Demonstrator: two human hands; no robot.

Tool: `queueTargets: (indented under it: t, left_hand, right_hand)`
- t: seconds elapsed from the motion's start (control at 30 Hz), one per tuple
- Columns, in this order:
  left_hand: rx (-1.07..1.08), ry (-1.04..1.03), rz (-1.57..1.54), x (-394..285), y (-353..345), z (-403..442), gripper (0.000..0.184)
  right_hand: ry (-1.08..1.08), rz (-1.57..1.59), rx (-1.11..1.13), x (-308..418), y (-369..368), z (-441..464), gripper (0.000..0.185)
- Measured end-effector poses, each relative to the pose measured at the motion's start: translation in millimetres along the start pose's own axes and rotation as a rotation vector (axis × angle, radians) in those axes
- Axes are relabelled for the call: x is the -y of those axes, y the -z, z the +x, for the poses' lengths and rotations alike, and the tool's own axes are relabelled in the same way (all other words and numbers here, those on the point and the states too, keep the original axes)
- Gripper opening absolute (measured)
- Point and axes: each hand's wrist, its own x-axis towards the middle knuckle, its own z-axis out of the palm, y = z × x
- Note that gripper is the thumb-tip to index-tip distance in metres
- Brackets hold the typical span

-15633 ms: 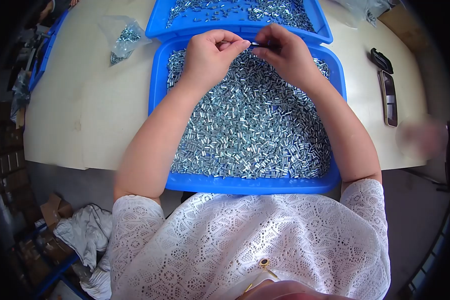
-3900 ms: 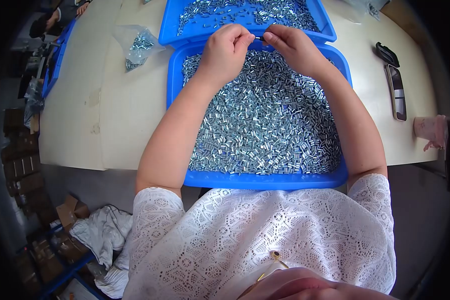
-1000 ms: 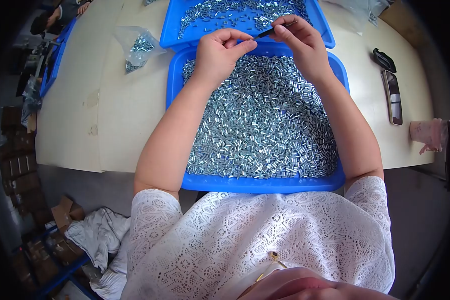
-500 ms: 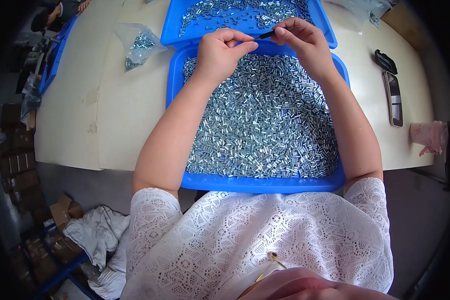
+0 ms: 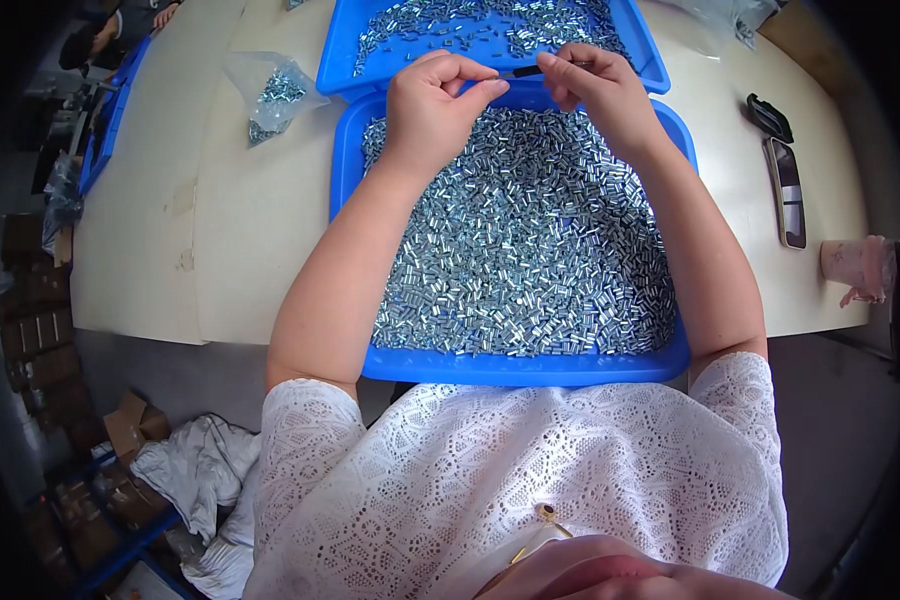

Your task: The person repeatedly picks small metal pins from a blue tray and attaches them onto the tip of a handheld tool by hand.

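Above the far rim of a blue bin (image 5: 530, 370), my right hand (image 5: 610, 100) grips a slim black-handled tool (image 5: 526, 71), its thin end pointing left. My left hand (image 5: 432, 110) pinches thumb and forefinger together at that thin end. Whatever lies between those fingertips is too small to make out. Beneath both hands, the bin is filled with small shiny metal cylinders (image 5: 530, 240), which look like short pins or sleeves. A second blue bin (image 5: 440, 60) adjoins it at the back, with similar metal pieces scattered over its bottom.
A clear plastic bag (image 5: 275, 95) of metal pieces lies to the left. On the right are a phone (image 5: 788, 195), a black case (image 5: 770, 118) and a pink cup (image 5: 855, 268). Another person (image 5: 120, 25) is at the far left. Cardboard boxes (image 5: 135, 425) stand below the table.
Both hands stay close together over the bin's far rim. The right hand has turned slightly, and the black tool now lies more level. The view has shifted slightly.
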Motion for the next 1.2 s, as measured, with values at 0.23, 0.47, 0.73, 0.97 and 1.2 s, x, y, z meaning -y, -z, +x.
queueTargets:
  t: [0.23, 0.47, 0.73, 0.97, 1.2]
  left_hand:
    - [0.044, 0.009, -0.013, -2, -1, 0, 0.013]
    - [0.087, 0.108, -0.033, -4, 2, 1, 0.027]
    - [0.501, 0.867, -1.147, 1, 15, 4, 0.031]
    - [0.091, 0.811, -1.485, 0, 11, 5, 0.027]
    - [0.213, 0.707, -1.661, -4, 14, 2, 0.033]
  right_hand:
    - [-0.128, 0.066, 0.001, -1, 4, 1, 0.035]
    - [-0.026, 0.206, -0.004, -10, 8, 6, 0.027]
    - [0.190, 0.216, -0.065, -13, 10, 7, 0.023]
    - [0.394, 0.129, 0.251, 1, -5, -7, 0.017]
    - [0.384, -0.032, 0.403, 15, -15, -18, 0.017]
